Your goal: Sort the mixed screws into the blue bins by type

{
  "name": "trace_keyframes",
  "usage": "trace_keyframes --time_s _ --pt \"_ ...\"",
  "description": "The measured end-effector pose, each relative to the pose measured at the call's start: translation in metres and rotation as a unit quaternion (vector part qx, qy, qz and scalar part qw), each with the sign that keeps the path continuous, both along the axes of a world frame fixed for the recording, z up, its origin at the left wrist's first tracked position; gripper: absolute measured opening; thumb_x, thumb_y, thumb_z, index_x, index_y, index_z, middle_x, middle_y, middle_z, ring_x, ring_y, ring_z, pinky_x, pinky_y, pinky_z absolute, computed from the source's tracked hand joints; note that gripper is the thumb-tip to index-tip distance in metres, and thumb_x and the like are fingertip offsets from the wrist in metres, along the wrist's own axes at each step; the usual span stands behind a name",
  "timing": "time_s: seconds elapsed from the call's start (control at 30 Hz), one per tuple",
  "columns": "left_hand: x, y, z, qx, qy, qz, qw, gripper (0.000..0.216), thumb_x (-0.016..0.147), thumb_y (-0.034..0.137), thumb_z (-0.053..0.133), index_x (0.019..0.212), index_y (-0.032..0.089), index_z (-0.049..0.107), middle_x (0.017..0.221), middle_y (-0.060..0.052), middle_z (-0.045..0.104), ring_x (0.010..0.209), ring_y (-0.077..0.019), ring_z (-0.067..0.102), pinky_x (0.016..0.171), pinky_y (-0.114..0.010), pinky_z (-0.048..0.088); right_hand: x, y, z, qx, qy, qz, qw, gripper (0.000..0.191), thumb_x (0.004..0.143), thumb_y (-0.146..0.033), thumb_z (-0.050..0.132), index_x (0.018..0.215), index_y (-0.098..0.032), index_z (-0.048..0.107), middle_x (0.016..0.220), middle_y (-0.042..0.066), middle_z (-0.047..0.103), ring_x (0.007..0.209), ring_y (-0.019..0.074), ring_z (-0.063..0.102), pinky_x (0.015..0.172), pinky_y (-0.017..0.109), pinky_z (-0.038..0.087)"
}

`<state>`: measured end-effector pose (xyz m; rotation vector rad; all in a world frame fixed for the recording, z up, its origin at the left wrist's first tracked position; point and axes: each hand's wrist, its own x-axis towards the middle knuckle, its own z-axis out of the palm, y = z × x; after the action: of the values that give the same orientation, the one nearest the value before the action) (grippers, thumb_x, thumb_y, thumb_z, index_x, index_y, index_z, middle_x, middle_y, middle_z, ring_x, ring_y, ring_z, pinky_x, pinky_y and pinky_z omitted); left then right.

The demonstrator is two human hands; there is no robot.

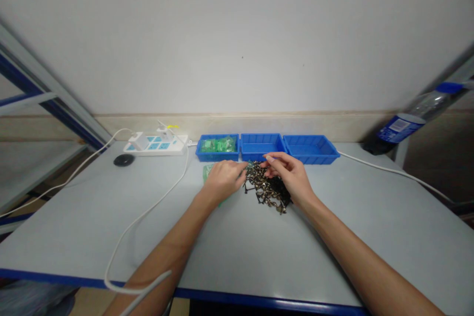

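Nearest: pale grey desk (244, 256), blue front edge; white cable (122, 237) looping in from the left, its near end passing over the left forearm. Mid-desk, loose heap of screws (264, 188), between and just below the hands: small, thin, dark bronze to black with brassy glints, tangled every which way, darker on the right side, a few strays at the left and near edges. Left hand (224, 177) at the heap's left edge, fingers bent and close together; right hand (292, 177) over its right side, thumb and forefinger nearly meeting. Grip unclear on both, can't tell if anything is held. Scrap of greenish clear plastic (251, 163) by the left fingertips. Green packet (207, 172) partly under the left hand. Behind: three blue bins (313, 159) in a row, leftmost with green packets (218, 144). White power strip (159, 150) left, dark-liquid bottle (400, 127) far right, pale wall (237, 34) behind.
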<state>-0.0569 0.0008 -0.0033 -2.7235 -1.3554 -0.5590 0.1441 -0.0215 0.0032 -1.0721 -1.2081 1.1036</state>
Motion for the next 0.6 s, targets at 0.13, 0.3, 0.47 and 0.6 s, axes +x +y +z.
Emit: trace_keyframes --time_s 0.13,0.3,0.47,0.6 --pt "0.0 0.002 0.001 0.053 -0.122 -0.004 0.991 0.026 0.091 0.016 0.054 0.112 0.016 0.069 0.1 -0.011 0.076 0.091 -0.0229 0.072 0.086 -0.04 0.057 0.001 0.001 -0.005 0.02 -0.038 -0.013 0.999 0.036 0.078 -0.05 0.072 0.096 -0.019 0.07 0.086 0.007 0.075 0.065 0.0162 0.065 0.062 0.03 0.052" --pt "0.006 -0.003 0.01 -0.083 -0.386 -0.034 0.918 0.02 0.087 0.023 0.064 0.103 0.015 0.072 0.097 -0.008 0.078 0.086 -0.0198 0.075 0.081 -0.033 0.063 -0.001 -0.001 -0.01 0.015 -0.063 0.022 0.998 0.049 0.074 -0.044 0.078 0.116 -0.021 0.066 0.102 0.009 0.074 0.075 0.0179 0.069 0.067 0.031 0.055" --pt "0.006 -0.004 0.02 -0.156 -0.416 -0.065 0.893 0.019 0.081 0.023 0.071 0.097 0.013 0.073 0.091 -0.008 0.078 0.079 -0.0188 0.075 0.073 -0.03 0.064 -0.003 -0.002 -0.011 -0.001 0.003 0.05 0.999 0.035 0.07 -0.041 0.083 0.093 -0.018 0.069 0.075 0.004 0.073 0.069 0.0183 0.07 0.071 0.033 0.058" --pt "-0.011 0.01 0.025 0.054 -0.324 -0.038 0.944 0.011 0.088 0.018 0.063 0.091 0.017 0.073 0.094 -0.006 0.077 0.09 -0.019 0.072 0.088 -0.035 0.059 -0.004 -0.002 -0.007 -0.012 0.013 0.033 0.999 0.04 0.072 -0.042 0.081 0.103 -0.019 0.069 0.089 0.007 0.076 0.077 0.0193 0.072 0.076 0.034 0.058"
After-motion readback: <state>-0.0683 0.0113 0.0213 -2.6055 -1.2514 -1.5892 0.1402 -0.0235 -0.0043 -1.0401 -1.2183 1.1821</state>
